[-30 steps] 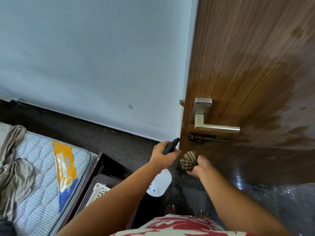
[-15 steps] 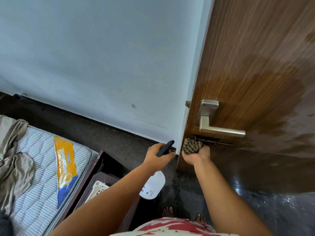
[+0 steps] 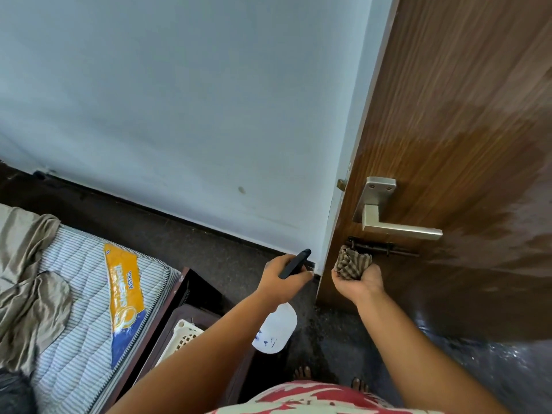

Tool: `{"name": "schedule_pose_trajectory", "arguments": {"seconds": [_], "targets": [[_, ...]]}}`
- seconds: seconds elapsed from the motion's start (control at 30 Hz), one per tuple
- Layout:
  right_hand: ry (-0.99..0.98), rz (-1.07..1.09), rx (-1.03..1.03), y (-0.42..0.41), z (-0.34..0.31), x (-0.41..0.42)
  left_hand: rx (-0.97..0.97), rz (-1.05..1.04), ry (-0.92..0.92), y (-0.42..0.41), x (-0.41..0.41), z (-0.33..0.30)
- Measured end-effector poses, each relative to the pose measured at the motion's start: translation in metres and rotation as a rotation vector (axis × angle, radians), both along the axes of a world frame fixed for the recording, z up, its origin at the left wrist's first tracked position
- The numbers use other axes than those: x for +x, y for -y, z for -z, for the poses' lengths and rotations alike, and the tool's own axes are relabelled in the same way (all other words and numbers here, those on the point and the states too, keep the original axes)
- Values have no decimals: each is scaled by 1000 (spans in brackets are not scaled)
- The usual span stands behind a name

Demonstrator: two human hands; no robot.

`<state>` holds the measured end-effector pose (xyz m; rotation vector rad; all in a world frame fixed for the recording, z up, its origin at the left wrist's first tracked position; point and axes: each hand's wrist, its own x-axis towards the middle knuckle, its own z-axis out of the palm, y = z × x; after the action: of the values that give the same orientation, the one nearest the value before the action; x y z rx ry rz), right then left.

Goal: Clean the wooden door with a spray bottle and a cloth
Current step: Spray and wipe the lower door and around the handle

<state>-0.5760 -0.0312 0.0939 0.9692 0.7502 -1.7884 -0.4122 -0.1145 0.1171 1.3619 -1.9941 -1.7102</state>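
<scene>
Head view: the door runs off the top and right edges, its lower part dark and wet. The bottle is mostly hidden behind the left hand; only its black nozzle and white base show. That hand's fingers curl round the bottle's neck, left of the door edge. The right hand grips the bunched cloth, fingers closed round it, pressing it to the door at the bolt, below the handle.
</scene>
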Motion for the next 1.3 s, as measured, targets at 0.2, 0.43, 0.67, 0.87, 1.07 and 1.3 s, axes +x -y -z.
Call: {"name": "schedule_pose_trajectory", "arguments": {"seconds": [0.2, 0.43, 0.67, 0.87, 1.07, 1.3], "targets": [[-398, -506, 158, -43, -43, -24, 53, 35, -50, -6, -20, -3], [-1117, 63, 662, -59, -57, -29, 41, 64, -64, -13, -55, -13], [-2344, -1038, 1122, -35, 11, 15, -3, 94, -90, -16, -60, -16], [-2510, -1094, 1087, -75, 0, -44, 5, 87, -18, -14, -63, -18], [-1934, -971, 1188, -107, -13, -86, 19, 95, -53, -23, -77, -27], [-1407, -445, 916, -111, -93, -103, -55, 26, -179, -25, -79, -40]]}}
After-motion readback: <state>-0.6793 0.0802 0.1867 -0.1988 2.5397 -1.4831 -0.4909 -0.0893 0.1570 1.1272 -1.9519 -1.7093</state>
